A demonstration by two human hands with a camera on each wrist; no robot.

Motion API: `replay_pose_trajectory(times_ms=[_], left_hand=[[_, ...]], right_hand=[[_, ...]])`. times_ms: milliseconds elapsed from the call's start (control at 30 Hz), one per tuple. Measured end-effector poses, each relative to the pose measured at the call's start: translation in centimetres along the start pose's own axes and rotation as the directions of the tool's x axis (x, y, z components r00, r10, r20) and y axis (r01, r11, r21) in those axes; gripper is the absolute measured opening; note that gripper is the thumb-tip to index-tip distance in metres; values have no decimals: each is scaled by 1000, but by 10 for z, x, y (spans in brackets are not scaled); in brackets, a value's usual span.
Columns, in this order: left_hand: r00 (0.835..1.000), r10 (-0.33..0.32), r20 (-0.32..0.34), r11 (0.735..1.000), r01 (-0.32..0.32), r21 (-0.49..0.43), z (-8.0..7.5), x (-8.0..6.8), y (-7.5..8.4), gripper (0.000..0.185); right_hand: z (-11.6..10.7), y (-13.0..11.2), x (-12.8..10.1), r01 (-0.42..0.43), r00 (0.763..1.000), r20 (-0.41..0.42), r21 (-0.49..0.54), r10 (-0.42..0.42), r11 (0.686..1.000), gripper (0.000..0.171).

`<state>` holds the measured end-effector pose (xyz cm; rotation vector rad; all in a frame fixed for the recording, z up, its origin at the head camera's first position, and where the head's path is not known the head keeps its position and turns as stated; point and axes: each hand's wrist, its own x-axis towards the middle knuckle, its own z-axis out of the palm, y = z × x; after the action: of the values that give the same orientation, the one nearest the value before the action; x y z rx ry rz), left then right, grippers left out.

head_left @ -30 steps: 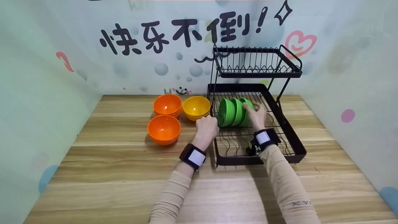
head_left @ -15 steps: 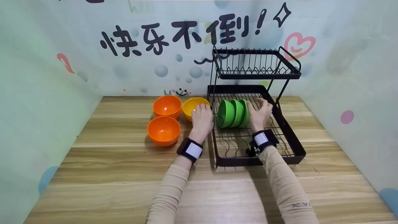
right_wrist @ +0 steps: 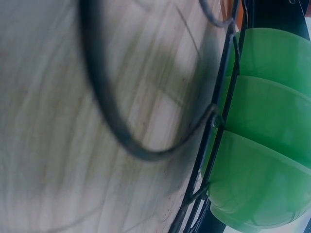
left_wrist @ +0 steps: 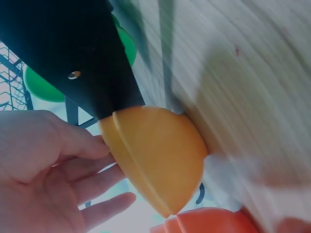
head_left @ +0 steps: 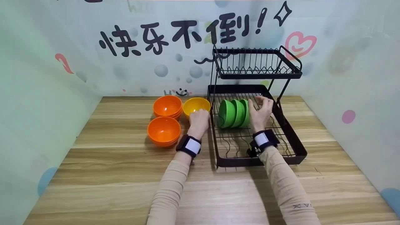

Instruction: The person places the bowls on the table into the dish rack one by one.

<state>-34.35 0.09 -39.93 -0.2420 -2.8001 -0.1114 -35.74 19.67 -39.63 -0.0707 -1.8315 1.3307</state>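
My left hand (head_left: 199, 122) is at the near rim of the yellow bowl (head_left: 196, 104). In the left wrist view, its thumb and fingers reach to the rim of the nested yellow bowls (left_wrist: 160, 155), fingers fairly straight. Three green bowls (head_left: 227, 114) stand on edge in a row on the lower tier of the black dish rack (head_left: 237, 162). My right hand (head_left: 262, 115) is just right of the last green bowl, thumb beside it and fingers apart from it. The green bowls (right_wrist: 262, 179) fill the right side of the right wrist view, where that hand is hidden.
Left of the yellow bowls stand two stacks of orange bowls, a rear stack (head_left: 167, 106) and a front stack (head_left: 164, 131). The rack's upper tier (head_left: 259, 76) overhangs the back of its lower tray. A printed wall (head_left: 137, 75) rises behind the wooden table (head_left: 109, 175).
My left hand has moved left from the rack's side to the yellow bowl. The right hand has drawn slightly right, off the last green bowl, which stays standing.
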Motion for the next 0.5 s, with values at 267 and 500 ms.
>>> replay_pose_trajectory(times_ms=[267,500], left_hand=[[999,10,-35,1000,-11,-14,0,3,-5,14],[997,22,-73,1000,-22,-6,-2,8,-6,15]], right_hand=[[0,-1,-1,25,1000,9,-17,-25,1000,26],[0,-1,-2,17,1000,17,-3,-17,1000,24]])
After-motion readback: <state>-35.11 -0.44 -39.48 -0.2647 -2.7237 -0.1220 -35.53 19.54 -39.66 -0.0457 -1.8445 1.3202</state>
